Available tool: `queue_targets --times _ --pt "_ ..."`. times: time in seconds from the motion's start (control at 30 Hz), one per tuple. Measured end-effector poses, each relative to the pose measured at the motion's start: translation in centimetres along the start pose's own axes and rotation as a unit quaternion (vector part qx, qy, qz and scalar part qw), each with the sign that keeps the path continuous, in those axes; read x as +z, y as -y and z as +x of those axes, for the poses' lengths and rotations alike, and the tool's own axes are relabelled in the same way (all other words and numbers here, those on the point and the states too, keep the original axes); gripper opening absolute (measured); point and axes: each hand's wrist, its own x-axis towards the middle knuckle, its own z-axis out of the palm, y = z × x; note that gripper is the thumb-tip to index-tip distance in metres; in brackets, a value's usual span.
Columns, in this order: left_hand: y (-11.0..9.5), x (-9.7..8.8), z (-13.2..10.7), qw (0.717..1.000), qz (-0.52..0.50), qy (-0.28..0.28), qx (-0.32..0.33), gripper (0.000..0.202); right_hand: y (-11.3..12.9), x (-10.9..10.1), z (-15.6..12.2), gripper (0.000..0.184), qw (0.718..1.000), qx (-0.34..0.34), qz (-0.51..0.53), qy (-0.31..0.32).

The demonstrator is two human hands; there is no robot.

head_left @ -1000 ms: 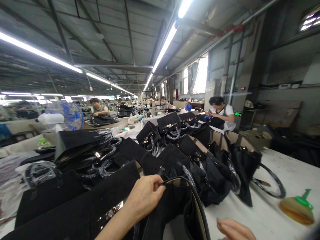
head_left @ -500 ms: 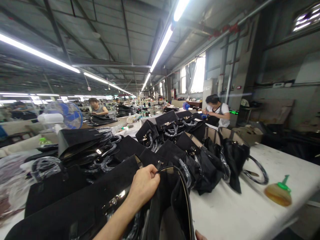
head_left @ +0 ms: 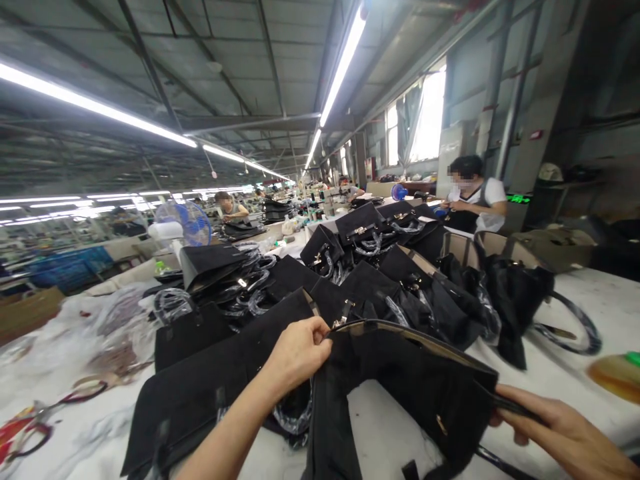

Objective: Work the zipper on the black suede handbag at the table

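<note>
A black handbag (head_left: 420, 367) with tan edging is spread between my two hands over the white table. My left hand (head_left: 301, 350) pinches its upper left edge with closed fingers. At the right corner, my right hand (head_left: 555, 423) is closed around a dark strap of the same bag. A pale area shows below the bag's panel; I cannot tell whether it is the table or part of the bag. Under my left forearm lies another black handbag (head_left: 200, 393), with plastic-wrapped handles beside it.
Several black handbags (head_left: 370, 283) are heaped ahead. Scissors (head_left: 35, 430) and clear plastic (head_left: 115, 320) lie on the left. An oil bottle (head_left: 615, 379) with a green cap stands at the right edge. Beyond are a blue fan (head_left: 185, 223) and a seated person (head_left: 475, 193).
My right hand has come into view and grips the bag's right side. The bag is pulled wider to the right. The view has turned left, bringing the scissors into sight.
</note>
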Motion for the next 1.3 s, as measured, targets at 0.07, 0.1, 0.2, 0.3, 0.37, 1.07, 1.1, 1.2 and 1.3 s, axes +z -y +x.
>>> queue_targets --times 0.07,0.1,0.2,0.3,0.37,1.07,1.1,1.2,1.3 --pt "0.1 -0.4 0.4 0.998 0.066 -0.004 0.025 0.030 -0.2 -0.2 2.1 0.041 0.999 -0.013 0.007 0.049" --pt "-0.2 -0.6 0.5 0.995 0.087 -0.007 0.054 0.044 -0.3 -0.1 2.9 0.040 0.998 -0.016 0.012 0.068" --pt "-2.2 -0.7 1.2 0.978 0.107 -0.007 0.176 0.068 -0.2 0.0 4.2 0.035 0.994 -0.013 0.027 0.106" --pt "-4.9 0.1 2.2 0.953 0.072 0.038 0.291 0.054 0.3 0.1 4.3 0.037 0.992 -0.029 0.033 0.117" --pt "-6.5 1.0 3.0 0.928 0.053 0.075 0.362 0.045 0.4 0.1 4.3 0.040 0.993 -0.036 0.029 0.108" --pt "-6.2 3.8 6.9 0.908 -0.045 0.130 0.395 0.010 8.3 5.5 0.7 0.050 0.970 -0.061 -0.108 -0.209" --pt "-6.1 3.9 6.9 0.911 -0.048 0.131 0.388 0.010 8.2 5.5 1.8 0.045 0.974 -0.040 -0.077 -0.209" --pt "-6.2 4.1 7.1 0.921 -0.050 0.130 0.365 0.013 7.7 4.3 4.5 0.041 0.981 -0.008 -0.003 -0.194" --pt "-6.4 4.3 7.4 0.929 -0.040 0.118 0.348 0.015 7.6 2.9 6.1 0.040 0.986 -0.010 0.030 -0.166"
